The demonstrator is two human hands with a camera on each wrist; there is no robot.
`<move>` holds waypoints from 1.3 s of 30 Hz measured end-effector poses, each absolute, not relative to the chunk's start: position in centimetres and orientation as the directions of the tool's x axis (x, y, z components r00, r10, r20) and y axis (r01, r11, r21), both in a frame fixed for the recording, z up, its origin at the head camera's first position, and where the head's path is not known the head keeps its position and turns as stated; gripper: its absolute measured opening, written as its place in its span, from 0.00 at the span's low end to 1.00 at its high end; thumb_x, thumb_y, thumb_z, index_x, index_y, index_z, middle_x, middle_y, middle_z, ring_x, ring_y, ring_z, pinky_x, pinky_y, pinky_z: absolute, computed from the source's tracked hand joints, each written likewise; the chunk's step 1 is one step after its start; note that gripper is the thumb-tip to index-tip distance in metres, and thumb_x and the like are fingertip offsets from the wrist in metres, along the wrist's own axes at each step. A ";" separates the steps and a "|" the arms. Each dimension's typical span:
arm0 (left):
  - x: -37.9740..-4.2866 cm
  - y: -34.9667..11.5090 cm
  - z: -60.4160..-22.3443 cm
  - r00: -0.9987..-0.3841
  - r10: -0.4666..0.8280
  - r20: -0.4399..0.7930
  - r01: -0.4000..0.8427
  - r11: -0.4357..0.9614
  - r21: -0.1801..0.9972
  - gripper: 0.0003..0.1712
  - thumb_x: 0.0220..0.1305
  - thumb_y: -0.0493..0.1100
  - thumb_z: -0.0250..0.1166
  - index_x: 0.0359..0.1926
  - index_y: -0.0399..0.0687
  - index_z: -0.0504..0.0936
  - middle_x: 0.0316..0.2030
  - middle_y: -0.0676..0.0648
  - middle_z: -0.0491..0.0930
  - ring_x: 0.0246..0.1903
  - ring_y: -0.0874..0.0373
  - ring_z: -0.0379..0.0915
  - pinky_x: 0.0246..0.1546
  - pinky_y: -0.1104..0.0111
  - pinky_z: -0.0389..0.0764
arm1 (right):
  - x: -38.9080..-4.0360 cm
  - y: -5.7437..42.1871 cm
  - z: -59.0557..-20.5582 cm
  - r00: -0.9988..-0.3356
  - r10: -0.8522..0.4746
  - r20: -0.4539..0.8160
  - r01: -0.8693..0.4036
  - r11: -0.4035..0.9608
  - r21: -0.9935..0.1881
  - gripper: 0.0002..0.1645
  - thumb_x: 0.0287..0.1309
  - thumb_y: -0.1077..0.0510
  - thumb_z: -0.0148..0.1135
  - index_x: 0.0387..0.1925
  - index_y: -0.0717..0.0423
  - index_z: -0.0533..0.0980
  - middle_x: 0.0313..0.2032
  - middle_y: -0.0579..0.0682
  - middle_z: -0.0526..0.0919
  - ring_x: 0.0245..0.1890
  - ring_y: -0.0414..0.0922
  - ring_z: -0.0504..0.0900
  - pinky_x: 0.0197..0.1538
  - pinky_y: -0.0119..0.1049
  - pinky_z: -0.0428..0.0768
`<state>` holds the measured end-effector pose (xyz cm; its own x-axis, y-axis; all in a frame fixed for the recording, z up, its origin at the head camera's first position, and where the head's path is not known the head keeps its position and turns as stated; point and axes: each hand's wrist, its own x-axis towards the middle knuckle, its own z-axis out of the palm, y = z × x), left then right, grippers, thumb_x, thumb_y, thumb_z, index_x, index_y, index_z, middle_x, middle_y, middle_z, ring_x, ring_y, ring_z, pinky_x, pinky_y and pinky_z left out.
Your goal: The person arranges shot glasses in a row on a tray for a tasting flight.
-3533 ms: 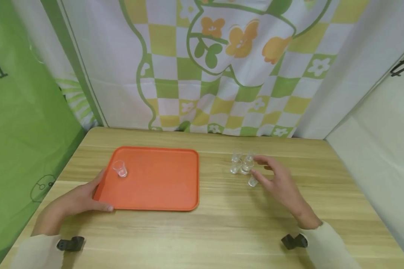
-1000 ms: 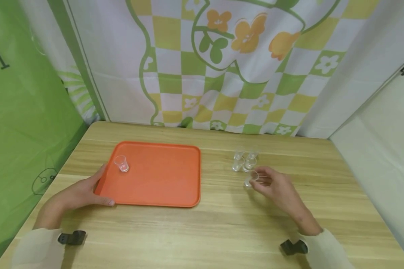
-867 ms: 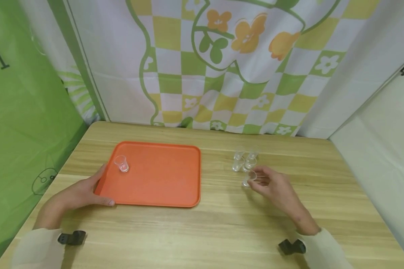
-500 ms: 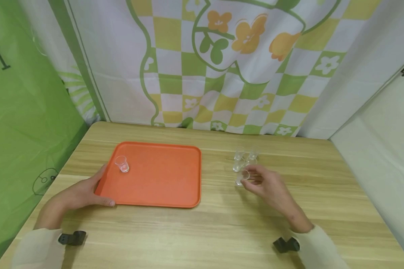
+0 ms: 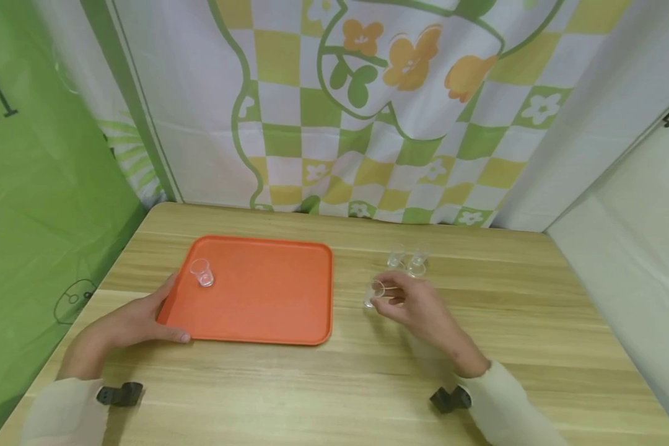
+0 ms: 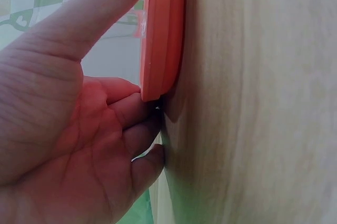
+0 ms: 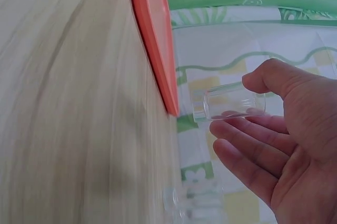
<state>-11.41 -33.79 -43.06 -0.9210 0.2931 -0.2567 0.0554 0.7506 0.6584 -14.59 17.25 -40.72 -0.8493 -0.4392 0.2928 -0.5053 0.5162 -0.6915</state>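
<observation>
At the near-left corner of the orange tray (image 5: 262,297), my left hand (image 5: 128,322) grips the edge. Its thumb lies along the near rim and the other fingers meet the left side, as the left wrist view shows at the tray's wall (image 6: 164,39). My right hand (image 5: 424,306) pinches a clear shot glass (image 7: 231,101) between thumb and fingers, upright and low over the table right of the tray. Another clear shot glass (image 5: 204,274) stands on the tray near its left edge. Several more shot glasses (image 5: 417,265) stand behind my right hand, partly hidden by it.
The wooden table (image 5: 290,390) reaches back to a checked curtain (image 5: 334,148). A green sheet (image 5: 44,186) hangs along the left side and a white one (image 5: 635,229) along the right. Bare wood separates the tray from the group of glasses.
My right hand took hold of a shot glass at the front of the group and has carried it left toward the tray. My left hand keeps its place on the tray.
</observation>
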 end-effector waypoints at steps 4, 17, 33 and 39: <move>-11.4 -33.8 -43.0 -0.921 0.292 -0.258 0.054 0.750 0.659 0.77 0.54 0.59 0.80 0.81 0.41 0.30 0.73 0.17 0.46 0.67 0.20 0.56 0.62 0.31 0.62 | -14.9 16.1 -40.9 -0.846 -0.441 0.299 -0.510 0.506 -0.696 0.21 0.59 0.64 0.74 0.52 0.66 0.80 0.46 0.56 0.87 0.41 0.49 0.89 0.44 0.40 0.87; -11.4 -33.8 -43.0 -0.921 0.295 -0.255 0.059 0.751 0.657 0.77 0.54 0.59 0.80 0.82 0.41 0.30 0.73 0.18 0.48 0.67 0.22 0.57 0.61 0.31 0.63 | -16.1 12.3 -41.0 -0.837 -0.475 0.270 -0.493 0.443 -0.749 0.19 0.64 0.61 0.71 0.54 0.65 0.80 0.47 0.55 0.86 0.45 0.48 0.88 0.46 0.42 0.86; -11.6 -33.7 -42.9 -0.916 0.301 -0.265 0.063 0.761 0.646 0.76 0.55 0.58 0.79 0.81 0.40 0.30 0.72 0.17 0.50 0.66 0.21 0.59 0.60 0.31 0.65 | -17.1 6.6 -40.9 -0.805 -0.531 0.266 -0.507 0.383 -0.772 0.13 0.65 0.59 0.70 0.48 0.59 0.81 0.43 0.48 0.86 0.43 0.44 0.88 0.46 0.40 0.86; -11.3 -33.9 -42.9 -0.918 0.290 -0.269 0.054 0.765 0.641 0.76 0.55 0.59 0.79 0.81 0.41 0.30 0.72 0.17 0.51 0.65 0.23 0.61 0.60 0.33 0.66 | -17.4 4.7 -41.1 -0.805 -0.542 0.244 -0.485 0.364 -0.795 0.14 0.65 0.59 0.70 0.49 0.60 0.81 0.43 0.47 0.86 0.44 0.43 0.88 0.47 0.34 0.85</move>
<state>-11.33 -33.89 -42.92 -0.9183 0.2904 -0.2690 0.0542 0.7652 0.6415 -17.38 4.72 -41.09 -0.8045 -0.5417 0.2435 -0.4854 0.3635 -0.7951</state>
